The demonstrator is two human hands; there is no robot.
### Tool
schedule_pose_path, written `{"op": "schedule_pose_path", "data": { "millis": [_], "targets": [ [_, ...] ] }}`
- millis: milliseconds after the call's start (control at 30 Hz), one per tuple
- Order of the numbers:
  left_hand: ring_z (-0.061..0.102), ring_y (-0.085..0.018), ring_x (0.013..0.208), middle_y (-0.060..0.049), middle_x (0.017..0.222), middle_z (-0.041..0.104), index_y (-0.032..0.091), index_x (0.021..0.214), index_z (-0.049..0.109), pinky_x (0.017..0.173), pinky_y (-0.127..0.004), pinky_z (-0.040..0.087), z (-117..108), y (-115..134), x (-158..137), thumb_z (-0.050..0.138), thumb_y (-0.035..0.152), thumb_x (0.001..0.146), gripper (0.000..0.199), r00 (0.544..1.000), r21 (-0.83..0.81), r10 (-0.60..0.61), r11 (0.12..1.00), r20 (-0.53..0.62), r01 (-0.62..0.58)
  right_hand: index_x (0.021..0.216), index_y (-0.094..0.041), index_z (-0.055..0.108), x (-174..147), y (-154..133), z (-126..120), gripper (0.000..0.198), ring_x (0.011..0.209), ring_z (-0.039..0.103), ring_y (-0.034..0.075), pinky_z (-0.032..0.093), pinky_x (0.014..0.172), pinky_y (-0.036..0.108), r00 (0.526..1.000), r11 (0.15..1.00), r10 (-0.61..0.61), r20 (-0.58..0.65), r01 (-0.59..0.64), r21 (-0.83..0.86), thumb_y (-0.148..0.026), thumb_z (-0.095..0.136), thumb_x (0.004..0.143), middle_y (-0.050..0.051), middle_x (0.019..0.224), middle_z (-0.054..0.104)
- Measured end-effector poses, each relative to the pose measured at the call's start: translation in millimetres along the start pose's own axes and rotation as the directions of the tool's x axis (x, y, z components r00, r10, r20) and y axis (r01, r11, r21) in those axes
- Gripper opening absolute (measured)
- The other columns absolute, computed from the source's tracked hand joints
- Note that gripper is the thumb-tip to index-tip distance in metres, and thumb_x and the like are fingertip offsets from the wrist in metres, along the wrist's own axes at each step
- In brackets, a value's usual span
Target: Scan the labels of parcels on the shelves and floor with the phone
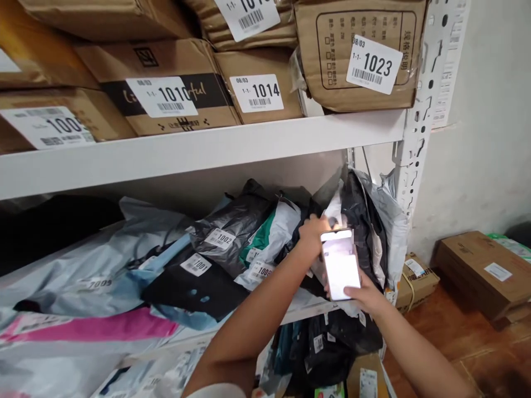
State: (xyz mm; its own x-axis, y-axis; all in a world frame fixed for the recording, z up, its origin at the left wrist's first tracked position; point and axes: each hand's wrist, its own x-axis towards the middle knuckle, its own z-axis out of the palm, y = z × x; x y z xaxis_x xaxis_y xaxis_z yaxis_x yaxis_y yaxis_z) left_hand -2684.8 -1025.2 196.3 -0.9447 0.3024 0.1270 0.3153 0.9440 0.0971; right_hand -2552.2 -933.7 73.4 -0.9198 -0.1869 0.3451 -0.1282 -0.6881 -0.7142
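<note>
My right hand (365, 292) holds a smartphone (341, 268) upright, its bright screen facing me and the thumb on the lower part of the glass. Light glows at the phone's top edge. Just left of it, my left hand (314, 235) reaches in among the parcel bags on the middle shelf, fingers closed on a white parcel bag (334, 205); the phone partly hides the fingertips. Dark and grey parcel bags (360, 213) stand right of the phone. To the left lie a white and green bag (279, 229) and a black bag labelled 1001 (211, 282).
Above, cardboard boxes with number labels, one a box marked 1023 (332, 61), fill the upper shelf, edged by a white beam (232, 146). A perforated post (415, 143) stands at the right. Boxes (477, 265) rest on the floor. More bags (332, 348) are below.
</note>
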Motion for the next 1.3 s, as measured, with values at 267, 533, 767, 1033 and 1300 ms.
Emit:
{"op": "schedule_pose_path", "data": {
  "millis": [267, 533, 767, 1033, 1300],
  "targets": [
    [0.066, -0.033, 0.112, -0.021, 0.134, 0.059, 0.017, 0.131, 0.059, 0.087, -0.040, 0.051, 30.8, 14.0, 40.4, 0.057, 0.040, 0.098, 0.041, 1.000, -0.082, -0.012, 0.997, 0.017, 0.013, 0.110, -0.019, 0.076, 5.7, -27.2, -44.0, 0.060, 0.088, 0.076, 0.029, 0.062, 0.085, 0.047, 0.905, 0.953, -0.295, -0.305, 0.257, -0.159, -0.041, 0.098, 0.058, 0.013, 0.110, 0.080],
    [0.060, -0.019, 0.077, -0.002, 0.076, 0.060, 0.022, 0.080, 0.052, 0.073, -0.027, 0.042, 42.8, -44.0, 45.4, 0.054, 0.026, 0.098, 0.018, 0.979, -0.368, 0.016, 0.925, -0.204, -0.092, 0.117, -0.021, 0.073, 4.5, -27.9, -58.9, 0.068, 0.098, 0.074, 0.032, 0.060, 0.089, 0.049, 0.938, 0.943, -0.282, -0.201, 0.232, -0.240, -0.054, 0.094, 0.062, 0.016, 0.119, 0.076],
    [0.038, -0.016, 0.062, 0.006, 0.061, 0.033, 0.027, 0.069, 0.027, 0.064, -0.028, 0.034, 64.0, -93.2, 1.7, 0.046, 0.041, 0.090, 0.032, 0.878, -0.591, -0.154, 0.789, -0.454, -0.168, 0.117, -0.026, 0.074, 3.8, -30.5, -67.7, 0.062, 0.098, 0.074, 0.029, 0.059, 0.091, 0.047, 0.953, 0.940, -0.261, -0.155, 0.215, -0.263, -0.054, 0.093, 0.065, 0.012, 0.119, 0.077],
    [0.032, -0.014, 0.058, 0.007, 0.061, 0.025, 0.029, 0.066, 0.025, 0.056, -0.027, 0.034, 63.6, -116.6, 8.3, 0.042, 0.060, 0.080, 0.039, 0.865, -0.723, -0.230, 0.662, -0.446, -0.197, 0.120, -0.023, 0.069, -18.2, -32.1, -53.7, 0.071, 0.092, 0.077, 0.026, 0.062, 0.080, 0.042, 0.984, 0.979, -0.124, -0.129, 0.100, -0.179, -0.058, 0.093, 0.064, 0.014, 0.116, 0.078],
    [0.036, -0.016, 0.061, 0.007, 0.059, 0.029, 0.026, 0.064, 0.030, 0.061, -0.029, 0.032, 56.3, -114.5, 18.4, 0.053, 0.051, 0.081, 0.037, 0.877, -0.704, -0.181, 0.676, -0.444, -0.217, 0.120, -0.018, 0.072, -49.6, -68.0, -2.9, 0.086, 0.083, 0.077, 0.025, 0.062, 0.066, 0.034, 0.878, 0.883, 0.464, 0.119, -0.469, 0.021, -0.088, 0.064, 0.071, 0.015, 0.110, 0.078]
  ]
}}
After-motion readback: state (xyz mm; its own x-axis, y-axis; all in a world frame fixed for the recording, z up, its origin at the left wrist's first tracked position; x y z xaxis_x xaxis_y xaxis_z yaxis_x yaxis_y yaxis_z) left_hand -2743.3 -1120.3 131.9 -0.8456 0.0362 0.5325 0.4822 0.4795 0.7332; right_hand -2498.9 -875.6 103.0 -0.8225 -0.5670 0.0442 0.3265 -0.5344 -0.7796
